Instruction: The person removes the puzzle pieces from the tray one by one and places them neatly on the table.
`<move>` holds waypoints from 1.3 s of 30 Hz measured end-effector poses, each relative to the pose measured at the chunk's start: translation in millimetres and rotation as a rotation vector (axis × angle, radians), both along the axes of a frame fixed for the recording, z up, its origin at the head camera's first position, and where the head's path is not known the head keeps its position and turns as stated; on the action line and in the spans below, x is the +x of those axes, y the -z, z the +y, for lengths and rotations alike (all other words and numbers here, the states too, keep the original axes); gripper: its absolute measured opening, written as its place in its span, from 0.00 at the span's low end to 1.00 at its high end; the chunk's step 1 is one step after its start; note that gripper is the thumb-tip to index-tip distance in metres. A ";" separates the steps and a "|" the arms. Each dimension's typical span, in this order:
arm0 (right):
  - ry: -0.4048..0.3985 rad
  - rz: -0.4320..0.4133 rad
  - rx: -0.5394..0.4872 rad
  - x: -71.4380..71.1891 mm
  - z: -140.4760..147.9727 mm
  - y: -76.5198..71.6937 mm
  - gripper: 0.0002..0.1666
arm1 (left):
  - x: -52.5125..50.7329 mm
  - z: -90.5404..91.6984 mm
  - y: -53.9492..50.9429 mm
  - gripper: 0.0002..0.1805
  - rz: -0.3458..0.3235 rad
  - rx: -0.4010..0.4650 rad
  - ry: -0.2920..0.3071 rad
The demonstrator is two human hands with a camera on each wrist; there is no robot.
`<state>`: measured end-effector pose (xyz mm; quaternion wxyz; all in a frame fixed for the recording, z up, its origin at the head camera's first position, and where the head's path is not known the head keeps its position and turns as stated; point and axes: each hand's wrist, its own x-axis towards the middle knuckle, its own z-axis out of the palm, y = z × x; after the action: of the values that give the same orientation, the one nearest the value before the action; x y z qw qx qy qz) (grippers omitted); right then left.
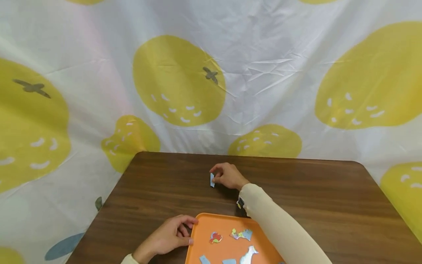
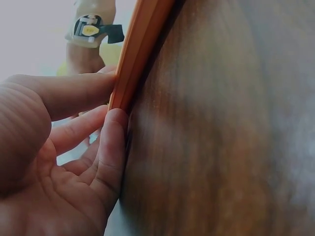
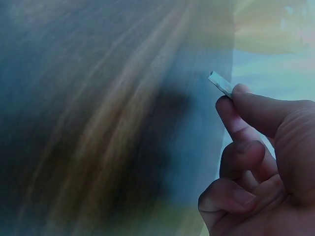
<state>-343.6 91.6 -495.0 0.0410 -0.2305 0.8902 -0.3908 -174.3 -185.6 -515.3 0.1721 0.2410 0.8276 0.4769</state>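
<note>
Over the far part of the table, my right hand (image 1: 229, 176) pinches a small, flat light-blue piece (image 1: 212, 180) between thumb and index finger. The right wrist view shows this piece (image 3: 219, 83) nearly edge-on, raised off the tabletop; its kind I cannot tell. At the near side my left hand (image 1: 169, 234) holds the left rim of an orange tray (image 1: 196, 234), thumb and fingertips against it. Inside the tray lie a red patterned cutout (image 1: 215, 237), a blue-and-patterned cutout (image 1: 242, 234), a shiny white animal-like cutout (image 1: 248, 256) and light-blue pieces (image 1: 229, 261).
The dark wooden table (image 1: 171, 183) has rounded far corners. Behind it hangs a white curtain (image 1: 257, 80) printed with yellow fruit. My right forearm (image 1: 280, 222) crosses over the tray's right side and hides part of it. A small device (image 1: 241, 202) sits at the right wrist.
</note>
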 end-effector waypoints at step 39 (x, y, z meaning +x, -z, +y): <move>-0.033 -0.002 -0.029 6.9 -6.2 -14.3 0.26 | 0.6 -1.0 -2.7 0.25 -0.023 -0.007 -0.010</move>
<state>-336.7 85.4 -480.7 0.0451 -0.2451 0.8805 -0.4033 -173.7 -186.6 -512.6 0.1802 0.2308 0.8282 0.4778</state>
